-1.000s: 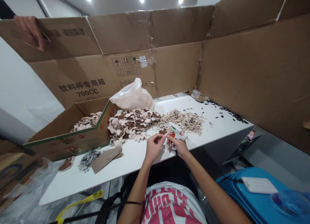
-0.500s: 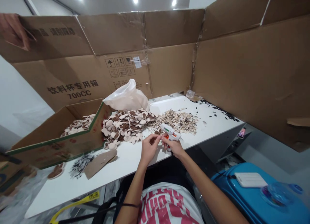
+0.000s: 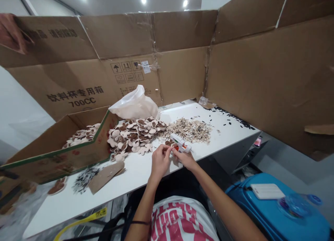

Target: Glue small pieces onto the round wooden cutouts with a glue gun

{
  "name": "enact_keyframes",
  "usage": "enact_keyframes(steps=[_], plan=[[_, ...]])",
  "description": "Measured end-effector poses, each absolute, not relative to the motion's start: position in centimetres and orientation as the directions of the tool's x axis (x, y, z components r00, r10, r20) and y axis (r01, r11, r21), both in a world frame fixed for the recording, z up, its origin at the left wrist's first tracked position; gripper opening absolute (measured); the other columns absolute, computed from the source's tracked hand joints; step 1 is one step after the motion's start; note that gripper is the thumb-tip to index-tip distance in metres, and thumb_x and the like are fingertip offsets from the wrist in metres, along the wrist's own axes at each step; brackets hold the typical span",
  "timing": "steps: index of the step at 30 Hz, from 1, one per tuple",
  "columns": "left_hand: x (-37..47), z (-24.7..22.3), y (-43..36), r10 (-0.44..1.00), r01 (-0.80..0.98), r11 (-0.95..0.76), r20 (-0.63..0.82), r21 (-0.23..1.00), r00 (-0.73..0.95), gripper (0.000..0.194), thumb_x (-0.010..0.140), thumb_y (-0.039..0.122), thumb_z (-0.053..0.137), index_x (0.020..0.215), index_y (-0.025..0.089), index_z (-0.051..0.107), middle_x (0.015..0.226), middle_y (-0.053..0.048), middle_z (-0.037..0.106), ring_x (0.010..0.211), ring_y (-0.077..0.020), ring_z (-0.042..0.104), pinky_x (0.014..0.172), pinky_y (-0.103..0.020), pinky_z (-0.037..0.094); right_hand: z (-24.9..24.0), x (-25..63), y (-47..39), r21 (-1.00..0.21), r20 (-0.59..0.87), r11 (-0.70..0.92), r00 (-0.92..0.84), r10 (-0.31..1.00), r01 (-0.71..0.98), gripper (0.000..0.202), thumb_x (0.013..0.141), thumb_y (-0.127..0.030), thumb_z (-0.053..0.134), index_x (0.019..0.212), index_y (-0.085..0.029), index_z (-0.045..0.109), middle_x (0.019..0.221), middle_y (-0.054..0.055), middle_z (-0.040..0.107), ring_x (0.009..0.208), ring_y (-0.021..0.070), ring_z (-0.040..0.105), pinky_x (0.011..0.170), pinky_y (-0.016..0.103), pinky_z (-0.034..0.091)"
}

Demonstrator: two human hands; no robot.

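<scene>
White glue gun [image 3: 178,141], one: was clamped in the right hand [image 3: 186,159] by the near edge of the counter [image 3: 138,169]. Left hand [image 3: 159,159]: fingertips were pinched together, contents too small to tell. Cutouts [image 3: 138,134]: lay heaped leftward.

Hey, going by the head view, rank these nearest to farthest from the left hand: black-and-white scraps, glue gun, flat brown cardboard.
From the left hand:
1. Glue gun: just to its right, in the right hand.
2. Flat brown cardboard: left, on the table.
3. Black-and-white scraps: farther left, past the cardboard.
</scene>
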State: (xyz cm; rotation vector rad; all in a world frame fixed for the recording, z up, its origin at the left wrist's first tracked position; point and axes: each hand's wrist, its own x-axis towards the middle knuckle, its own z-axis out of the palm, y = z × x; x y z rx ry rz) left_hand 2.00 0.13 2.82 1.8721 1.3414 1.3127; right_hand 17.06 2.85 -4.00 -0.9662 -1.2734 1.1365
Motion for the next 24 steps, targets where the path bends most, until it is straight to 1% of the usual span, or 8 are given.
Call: enact_keyframes(steps=[2,4,7,10,14,18,21,24], plan=[[2.1,2.8,0.1,0.915,0.43,-0.379,0.402,0.819,0.041,0.019,0.095,0.036,0.064,0.089,0.02,0.072,0.081,-0.004,0.075,0.069,-0.0173,0.065,0.066,-0.027,0.047,-3.7,17.1,2.6,-0.964,0.265,0.265,-0.049,0.963,0.01,0.041,0.097,-0.061,0.069,0.078,-0.025,0.066,0.06,-0.001,0.059,0.056,0.0197,0.058,0.056,0.027,0.045],[2.1,2.7,0.1,0.927,0.42,-0.348,0.374,0.838,0.02,0.02,0.094,0.037,0.064,0.089,0.02,0.073,0.081,-0.004,0.075,0.068,-0.0175,0.065,0.066,-0.027,0.047,-3.2,17.1,2.3,-0.95,0.302,0.305,-0.049,0.952,0.07,0.042,0.099,-0.058,0.065,0.074,-0.025,0.064,0.059,-0.001,0.059,0.056,0.0201,0.058,0.057,0.028,0.045],[2.2,2.6,0.2,0.941,0.414,-0.304,0.338,0.858,-0.008,0.02,0.093,0.038,0.065,0.089,0.02,0.074,0.079,-0.004,0.076,0.067,-0.0177,0.064,0.065,-0.028,0.046,-2.7,16.8,1.9,-0.951,0.303,0.303,-0.017,0.953,0.066,0.04,0.097,-0.058,0.065,0.074,-0.025,0.063,0.058,-0.001,0.058,0.053,0.0202,0.056,0.054,0.028,0.044],[2.4,2.5,0.2,0.949,0.391,-0.277,0.313,0.878,-0.029,0.021,0.091,0.039,0.067,0.087,0.02,0.075,0.078,-0.005,0.076,0.066,-0.0182,0.064,0.064,-0.028,0.046,-2.5,16.4,1.7,-0.941,0.336,0.335,0.037,0.941,0.042,0.038,0.095,-0.056,0.067,0.075,-0.025,0.065,0.06,0.0,0.058,0.053,0.0207,0.055,0.056,0.03,0.046],[2.4,2.5,0.3,0.953,0.374,-0.267,0.3,0.888,-0.032,0.023,0.09,0.04,0.068,0.086,0.019,0.075,0.075,-0.005,0.075,0.064,-0.018,0.064,0.062,-0.027,0.045,-2.8,15.8,1.7,-0.922,0.388,0.384,0.125,0.913,0.057,0.035,0.096,-0.053,0.067,0.078,-0.024,0.068,0.064,0.003,0.061,0.056,0.0228,0.057,0.058,0.033,0.047],[2.4,2.2,0.4,0.955,0.348,-0.266,0.295,0.899,-0.032,0.025,0.09,0.043,0.069,0.085,0.018,0.075,0.074,-0.004,0.075,0.064,-0.0176,0.063,0.06,-0.026,0.045,-2.9,15.6,1.7,-0.913,0.408,0.403,0.151,0.901,0.061,0.034,0.096,-0.053,0.067,0.08,-0.023,0.069,0.069,0.004,0.064,0.063,0.0246,0.061,0.06,0.033,0.049],[2.2,2.2,0.4,0.949,0.371,-0.283,0.314,0.884,-0.024,0.028,0.091,0.045,0.069,0.087,0.019,0.076,0.074,-0.004,0.074,0.063,-0.0167,0.061,0.059,-0.025,0.045,-2.6,15.9,1.8,-0.929,0.371,0.368,0.108,0.922,0.048,0.034,0.097,-0.054,0.065,0.082,-0.024,0.069,0.069,0.002,0.063,0.062,0.0224,0.061,0.06,0.031,0.05],[1.7,2.6,0.3,0.921,0.444,-0.351,0.389,0.825,0.006,0.024,0.092,0.044,0.069,0.097,0.021,0.075,0.086,-0.004,0.076,0.066,-0.0159,0.062,0.064,-0.026,0.048,-2.6,16.3,2.0,-0.951,0.306,0.307,-0.013,0.952,0.044,0.04,0.099,-0.06,0.062,0.079,-0.026,0.065,0.059,-0.002,0.055,0.053,0.0192,0.055,0.054,0.027,0.046]])
